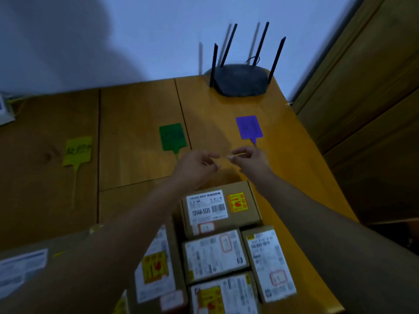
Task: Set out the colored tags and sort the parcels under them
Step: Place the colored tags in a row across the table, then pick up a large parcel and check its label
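Observation:
Three colored tags lie in a row on the wooden table: a yellow tag at the left, a green tag in the middle, a purple tag at the right. My left hand hovers just below the green tag, its fingers loosely curled and apart. Just under the purple tag's tail, my right hand has thumb and forefinger pinched; blur hides whether anything is between them. Several labelled cardboard parcels sit near me, the farthest parcel right under my wrists.
A black router with upright antennas stands at the table's back right corner. A larger parcel lies at the near left. A white object sits at the far left edge. Wooden panelling runs along the right.

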The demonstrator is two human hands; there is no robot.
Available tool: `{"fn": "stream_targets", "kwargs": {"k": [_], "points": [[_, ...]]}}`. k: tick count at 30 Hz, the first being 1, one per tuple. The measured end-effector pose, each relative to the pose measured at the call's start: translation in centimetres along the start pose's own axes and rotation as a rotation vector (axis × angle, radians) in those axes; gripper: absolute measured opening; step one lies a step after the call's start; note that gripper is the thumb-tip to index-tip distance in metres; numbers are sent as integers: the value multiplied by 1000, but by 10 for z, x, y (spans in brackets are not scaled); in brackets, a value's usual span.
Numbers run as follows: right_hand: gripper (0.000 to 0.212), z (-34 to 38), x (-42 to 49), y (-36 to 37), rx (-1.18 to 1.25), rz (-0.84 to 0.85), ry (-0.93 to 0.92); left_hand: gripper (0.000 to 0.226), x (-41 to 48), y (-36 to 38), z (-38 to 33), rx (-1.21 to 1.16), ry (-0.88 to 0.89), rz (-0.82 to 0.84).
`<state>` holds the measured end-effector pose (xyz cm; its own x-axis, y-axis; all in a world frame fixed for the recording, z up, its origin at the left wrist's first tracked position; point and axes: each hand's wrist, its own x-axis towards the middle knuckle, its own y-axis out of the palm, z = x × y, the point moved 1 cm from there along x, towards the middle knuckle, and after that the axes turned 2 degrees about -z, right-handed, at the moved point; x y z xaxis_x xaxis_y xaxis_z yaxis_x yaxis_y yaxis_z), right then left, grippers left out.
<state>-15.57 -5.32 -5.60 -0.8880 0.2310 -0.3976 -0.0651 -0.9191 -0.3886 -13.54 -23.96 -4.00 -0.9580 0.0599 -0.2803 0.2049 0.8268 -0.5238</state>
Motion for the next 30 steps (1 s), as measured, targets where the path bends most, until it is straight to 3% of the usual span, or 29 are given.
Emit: {"fn": "stream_targets", "kwargs": {"k": [2,4,6,9,15,19,21,27,30], "points": [[31,-4,-25,2,-87,31,-37,65,-23,-13,5,298,-48,94],[54,-14,-42,-3,-324,6,-47,98,-43,-22,12,678,-125,246],[77,-27,-53,-9,-525,13,-14,115,-60,-28,21,761,-173,385],[90,-46,-65,-17,-599,69,41,112,-76,-31,30,678,-173,440],[99,-66,-72,-21,-427,123,1,62,-85,-25,40,433,-202,283],[116,-62,-68,-25,-196,188,30,81,-88,-21,43,336,-99,96],[118,-53,-70,-29,-62,194,27,84,-91,-20,44,150,-63,25],[94,24,-89,-58,154,233,-136,92,-111,-59,-1,-343,-5,-231],[85,84,-108,-76,265,178,-182,79,-136,-101,-39,-660,-7,-345]]}}
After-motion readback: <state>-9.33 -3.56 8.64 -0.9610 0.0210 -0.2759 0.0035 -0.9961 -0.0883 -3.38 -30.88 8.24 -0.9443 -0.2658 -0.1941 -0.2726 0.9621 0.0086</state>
